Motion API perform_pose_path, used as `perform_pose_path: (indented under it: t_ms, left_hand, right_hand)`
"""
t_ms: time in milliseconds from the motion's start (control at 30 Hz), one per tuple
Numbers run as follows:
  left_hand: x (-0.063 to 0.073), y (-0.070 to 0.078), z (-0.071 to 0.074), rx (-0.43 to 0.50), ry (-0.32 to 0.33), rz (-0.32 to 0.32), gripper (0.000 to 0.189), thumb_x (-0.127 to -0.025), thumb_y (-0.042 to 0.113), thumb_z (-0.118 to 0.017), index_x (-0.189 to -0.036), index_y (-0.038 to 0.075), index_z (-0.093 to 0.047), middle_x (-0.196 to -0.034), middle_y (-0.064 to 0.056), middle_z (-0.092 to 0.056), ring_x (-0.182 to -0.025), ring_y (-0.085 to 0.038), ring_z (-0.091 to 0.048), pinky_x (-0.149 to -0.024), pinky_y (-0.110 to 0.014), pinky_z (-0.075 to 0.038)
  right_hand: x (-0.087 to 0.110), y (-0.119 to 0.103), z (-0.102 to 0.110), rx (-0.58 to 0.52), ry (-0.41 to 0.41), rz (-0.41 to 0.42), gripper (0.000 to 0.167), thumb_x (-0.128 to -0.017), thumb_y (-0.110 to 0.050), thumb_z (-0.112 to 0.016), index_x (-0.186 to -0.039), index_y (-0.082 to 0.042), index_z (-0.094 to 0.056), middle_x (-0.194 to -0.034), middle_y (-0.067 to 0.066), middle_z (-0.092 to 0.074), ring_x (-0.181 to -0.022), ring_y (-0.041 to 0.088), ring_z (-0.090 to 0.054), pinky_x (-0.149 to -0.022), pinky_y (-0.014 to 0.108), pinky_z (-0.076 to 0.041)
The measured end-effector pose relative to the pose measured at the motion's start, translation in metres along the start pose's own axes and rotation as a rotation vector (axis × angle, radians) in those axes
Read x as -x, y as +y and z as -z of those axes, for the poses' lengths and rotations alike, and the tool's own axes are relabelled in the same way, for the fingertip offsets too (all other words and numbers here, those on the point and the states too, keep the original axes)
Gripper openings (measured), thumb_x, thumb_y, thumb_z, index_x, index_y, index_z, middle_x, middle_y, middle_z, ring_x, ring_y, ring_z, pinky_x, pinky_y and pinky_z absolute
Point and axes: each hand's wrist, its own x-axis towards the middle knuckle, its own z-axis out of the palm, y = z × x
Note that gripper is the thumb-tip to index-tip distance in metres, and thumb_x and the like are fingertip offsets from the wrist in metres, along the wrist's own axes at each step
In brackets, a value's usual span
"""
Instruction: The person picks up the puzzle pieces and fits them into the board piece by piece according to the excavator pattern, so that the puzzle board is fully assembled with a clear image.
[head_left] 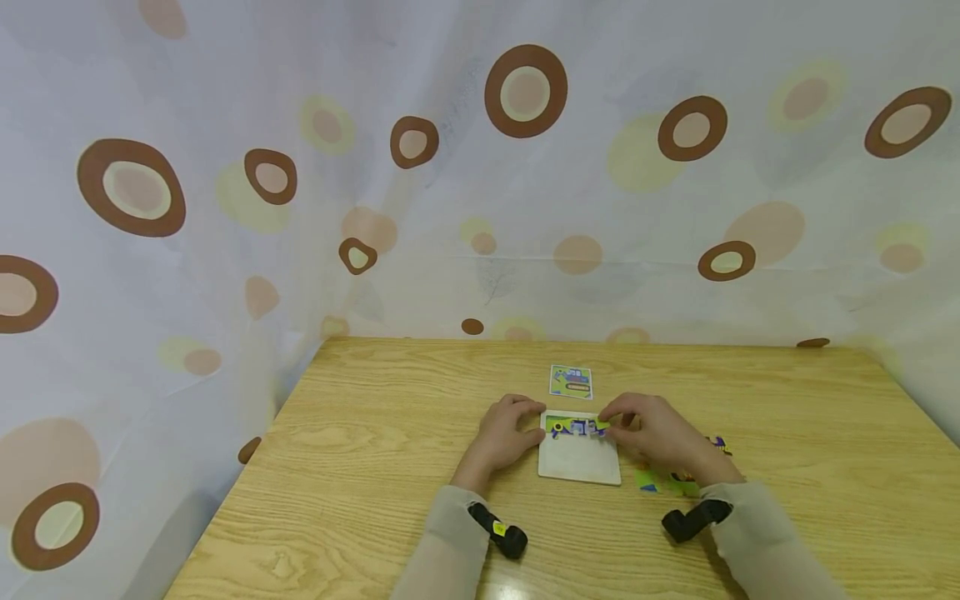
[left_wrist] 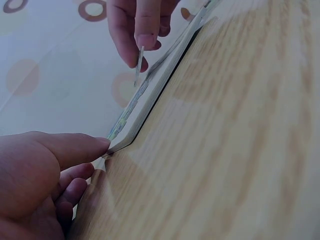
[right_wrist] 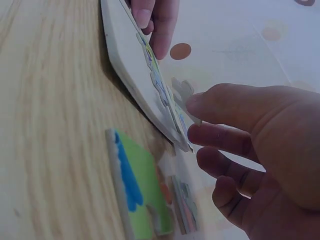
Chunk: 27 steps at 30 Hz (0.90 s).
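A white puzzle board (head_left: 579,460) lies on the wooden table, its far strip filled with joined colourful puzzle pieces (head_left: 577,427). At the board's left edge, my left hand (head_left: 504,433) holds it with thumb and fingers; the thumb tip (left_wrist: 102,145) rests at the corner in the left wrist view. My right hand (head_left: 660,433) pinches a puzzle piece (right_wrist: 183,91) between thumb and forefinger, over the right end of the filled strip. That piece shows its pale back in the right wrist view and is thin and edge-on in the left wrist view.
Beyond the board lies a small picture card (head_left: 571,382) showing a digger-like vehicle. Loose puzzle pieces (head_left: 648,481) lie right of the board, partly under my right forearm; a green and blue piece (right_wrist: 135,175) is nearest. A patterned curtain (head_left: 480,208) hangs behind the table.
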Motion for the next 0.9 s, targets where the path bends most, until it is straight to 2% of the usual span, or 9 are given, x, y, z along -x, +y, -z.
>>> perform_pose_path:
  t_ms: [333,600,900]
  left_hand:
    - [-0.0007,-0.0017,-0.0012,0.0,0.004,-0.018,0.037,-0.093,0.019,-0.069,-0.129,0.015,-0.066,-0.135,-0.006,-0.053,-0.127,-0.031,-0.046,-0.107,-0.047,-0.034]
    - [-0.0013,-0.0007,-0.0004,-0.008,-0.003,-0.008,0.037,-0.094,0.022,-0.068,-0.131,0.016,-0.065,-0.136,-0.004,-0.052,-0.128,-0.029,-0.045,-0.108,-0.045,-0.034]
    - [-0.0007,-0.0009,-0.0002,-0.002,-0.006,-0.004,0.038,-0.094,0.021,-0.068,-0.131,0.015,-0.065,-0.135,-0.006,-0.052,-0.128,-0.03,-0.045,-0.108,-0.046,-0.034]
  right_hand:
    - [-0.0031,-0.0033,-0.0058,0.092,0.017,0.034,0.017,-0.091,-0.011,-0.071,-0.108,-0.011,-0.074,-0.105,-0.002,-0.065,-0.079,0.007,-0.056,-0.07,0.03,-0.052]
    - [-0.0048,-0.0067,-0.0052,0.109,0.013,0.01,0.018,-0.09,-0.012,-0.072,-0.108,-0.01,-0.074,-0.107,0.001,-0.064,-0.077,0.01,-0.051,-0.066,0.028,-0.048]
    - [-0.0052,-0.0045,-0.0068,0.108,0.011,0.044,0.017,-0.091,-0.01,-0.072,-0.107,-0.012,-0.075,-0.108,0.001,-0.061,-0.081,0.01,-0.053,-0.067,0.03,-0.049]
